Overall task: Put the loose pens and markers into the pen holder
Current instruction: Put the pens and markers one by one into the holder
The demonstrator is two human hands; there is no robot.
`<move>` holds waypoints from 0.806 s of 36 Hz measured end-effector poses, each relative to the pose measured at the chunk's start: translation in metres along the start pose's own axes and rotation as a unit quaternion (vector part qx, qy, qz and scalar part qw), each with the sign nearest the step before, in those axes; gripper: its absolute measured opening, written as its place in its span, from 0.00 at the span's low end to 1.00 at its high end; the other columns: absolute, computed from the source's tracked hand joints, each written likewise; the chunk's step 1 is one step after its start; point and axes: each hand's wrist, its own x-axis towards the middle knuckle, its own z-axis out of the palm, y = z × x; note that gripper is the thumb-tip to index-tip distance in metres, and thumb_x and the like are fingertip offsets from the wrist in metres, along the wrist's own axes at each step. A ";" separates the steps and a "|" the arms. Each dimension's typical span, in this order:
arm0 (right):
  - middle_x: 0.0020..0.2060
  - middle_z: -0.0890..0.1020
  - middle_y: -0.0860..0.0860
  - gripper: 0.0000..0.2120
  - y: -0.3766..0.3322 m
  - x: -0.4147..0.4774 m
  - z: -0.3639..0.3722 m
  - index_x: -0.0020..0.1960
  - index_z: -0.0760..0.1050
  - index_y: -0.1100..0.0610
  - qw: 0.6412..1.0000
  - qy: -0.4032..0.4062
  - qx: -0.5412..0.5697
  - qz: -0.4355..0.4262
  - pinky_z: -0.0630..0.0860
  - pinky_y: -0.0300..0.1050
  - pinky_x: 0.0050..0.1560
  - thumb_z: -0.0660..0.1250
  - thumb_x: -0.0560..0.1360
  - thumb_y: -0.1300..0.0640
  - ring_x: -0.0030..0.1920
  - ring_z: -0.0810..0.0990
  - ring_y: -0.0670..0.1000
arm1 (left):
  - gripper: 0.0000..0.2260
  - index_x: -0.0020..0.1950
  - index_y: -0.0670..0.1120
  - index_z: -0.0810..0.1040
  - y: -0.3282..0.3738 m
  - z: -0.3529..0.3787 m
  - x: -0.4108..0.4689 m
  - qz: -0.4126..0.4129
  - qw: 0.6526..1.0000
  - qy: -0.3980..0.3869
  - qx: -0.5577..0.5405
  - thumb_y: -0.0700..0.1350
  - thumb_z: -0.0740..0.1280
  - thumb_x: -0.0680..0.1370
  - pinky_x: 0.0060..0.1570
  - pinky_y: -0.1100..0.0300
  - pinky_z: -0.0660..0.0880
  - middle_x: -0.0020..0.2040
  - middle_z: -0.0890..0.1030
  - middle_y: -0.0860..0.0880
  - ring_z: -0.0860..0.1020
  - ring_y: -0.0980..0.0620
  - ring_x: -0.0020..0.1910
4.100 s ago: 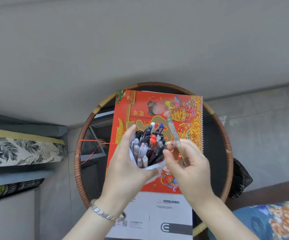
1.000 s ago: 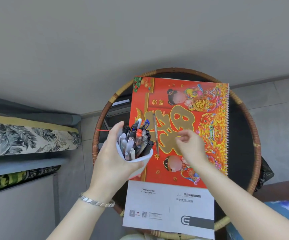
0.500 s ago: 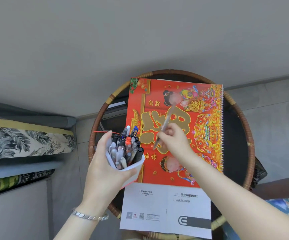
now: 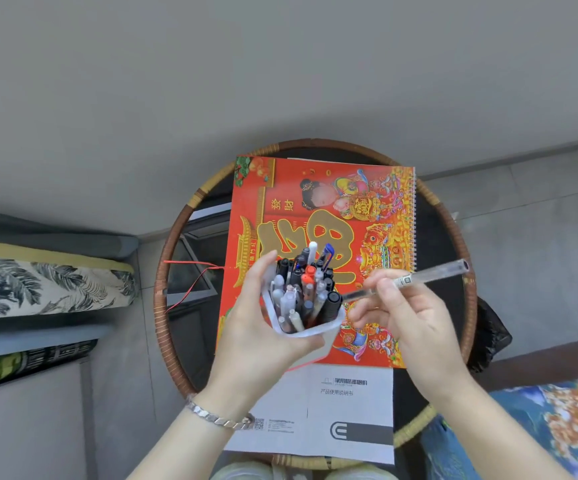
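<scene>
My left hand (image 4: 256,327) grips a white pen holder (image 4: 310,330), held up over the red calendar (image 4: 332,209). The holder is packed with several pens and markers (image 4: 303,289), caps up. My right hand (image 4: 409,317) pinches a clear pen (image 4: 429,273) that lies nearly level. Its left tip is at the holder's right rim and its far end points up to the right.
A round glass table with a rattan rim (image 4: 454,220) carries the calendar and a white booklet (image 4: 350,414). A red cord (image 4: 190,268) lies at the left of the table. A leaf-print cushion (image 4: 38,285) is at left, a blue patterned one (image 4: 557,417) at lower right.
My right hand picked the clear pen off the calendar and carried it right and toward me, then swung its tip to the holder's rim. The holder moved right, over the calendar.
</scene>
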 end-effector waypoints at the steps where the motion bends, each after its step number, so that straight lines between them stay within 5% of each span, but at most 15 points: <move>1: 0.30 0.82 0.53 0.12 0.000 0.000 0.000 0.43 0.77 0.53 1.000 0.007 -0.021 -0.002 0.79 0.40 0.37 0.66 0.73 0.44 0.31 0.81 0.49 | 0.41 0.61 0.65 0.63 -0.001 0.000 0.000 0.005 1.000 -0.005 -0.004 0.40 0.79 0.59 0.39 0.87 0.64 0.50 0.68 0.73 0.66 0.88 0.43; 4: 0.31 0.81 0.54 0.06 0.000 0.000 -0.002 0.47 0.75 0.57 0.998 0.005 -0.066 -0.019 0.78 0.38 0.35 0.62 0.74 0.56 0.29 0.80 0.47 | 0.41 0.60 0.67 0.63 -0.001 0.003 -0.001 0.029 0.999 -0.036 0.019 0.38 0.79 0.59 0.40 0.86 0.65 0.51 0.68 0.73 0.66 0.86 0.46; 6: 0.34 0.80 0.51 0.07 0.001 0.000 -0.003 0.50 0.75 0.49 0.995 0.000 -0.089 -0.043 0.77 0.37 0.35 0.65 0.74 0.59 0.30 0.79 0.45 | 0.40 0.59 0.65 0.64 -0.003 0.004 -0.003 0.039 0.997 -0.060 0.023 0.34 0.79 0.60 0.41 0.84 0.68 0.53 0.70 0.70 0.69 0.84 0.48; 9: 0.37 0.81 0.43 0.15 0.002 0.000 -0.004 0.47 0.74 0.34 0.983 0.006 -0.165 -0.082 0.77 0.36 0.37 0.68 0.72 0.55 0.36 0.79 0.44 | 0.42 0.61 0.69 0.63 -0.013 0.005 -0.007 0.073 0.993 -0.052 0.071 0.37 0.80 0.60 0.50 0.79 0.69 0.59 0.72 0.66 0.70 0.75 0.58; 12: 0.45 0.79 0.41 0.08 -0.003 -0.002 -0.007 0.46 0.75 0.40 0.961 0.020 -0.227 -0.158 0.75 0.33 0.39 0.67 0.70 0.52 0.42 0.78 0.43 | 0.45 0.62 0.74 0.59 -0.022 0.006 -0.008 0.096 0.989 -0.035 0.102 0.42 0.80 0.60 0.54 0.80 0.65 0.61 0.71 0.67 0.68 0.73 0.61; 17: 0.43 0.78 0.42 0.37 -0.002 -0.007 -0.016 0.66 0.59 0.32 0.944 0.018 -0.217 -0.249 0.78 0.36 0.47 0.70 0.69 0.62 0.44 0.81 0.45 | 0.49 0.61 0.79 0.53 -0.022 0.012 -0.006 0.122 0.984 -0.040 0.125 0.38 0.79 0.62 0.58 0.73 0.68 0.64 0.66 0.68 0.67 0.69 0.65; 19: 0.43 0.78 0.47 0.40 -0.002 -0.007 -0.020 0.70 0.54 0.33 0.930 0.001 -0.245 -0.273 0.79 0.40 0.48 0.68 0.69 0.61 0.43 0.81 0.48 | 0.50 0.61 0.79 0.52 -0.022 0.013 -0.005 0.134 0.981 -0.043 0.135 0.37 0.78 0.62 0.55 0.78 0.67 0.61 0.63 0.76 0.65 0.73 0.63; 22: 0.44 0.77 0.47 0.34 -0.004 -0.010 -0.025 0.68 0.62 0.39 0.909 -0.016 -0.282 -0.307 0.79 0.41 0.48 0.68 0.70 0.64 0.45 0.80 0.47 | 0.46 0.63 0.75 0.55 -0.020 0.016 -0.005 0.136 0.981 -0.025 0.140 0.41 0.79 0.62 0.53 0.83 0.63 0.57 0.62 0.79 0.62 0.78 0.61; 25: 0.47 0.80 0.47 0.13 -0.007 -0.021 -0.025 0.61 0.71 0.51 0.898 -0.016 -0.285 -0.336 0.78 0.39 0.50 0.62 0.77 0.59 0.49 0.80 0.46 | 0.46 0.63 0.74 0.55 -0.021 0.018 -0.004 0.135 0.982 0.013 0.132 0.46 0.80 0.60 0.57 0.80 0.62 0.61 0.63 0.74 0.62 0.77 0.63; 29: 0.48 0.81 0.51 0.11 0.008 -0.029 -0.020 0.58 0.73 0.61 0.887 0.006 -0.314 -0.338 0.74 0.34 0.55 0.58 0.80 0.58 0.53 0.78 0.44 | 0.46 0.65 0.74 0.54 -0.017 0.018 -0.003 0.198 0.965 0.016 0.170 0.46 0.78 0.60 0.63 0.73 0.64 0.64 0.66 0.63 0.66 0.68 0.65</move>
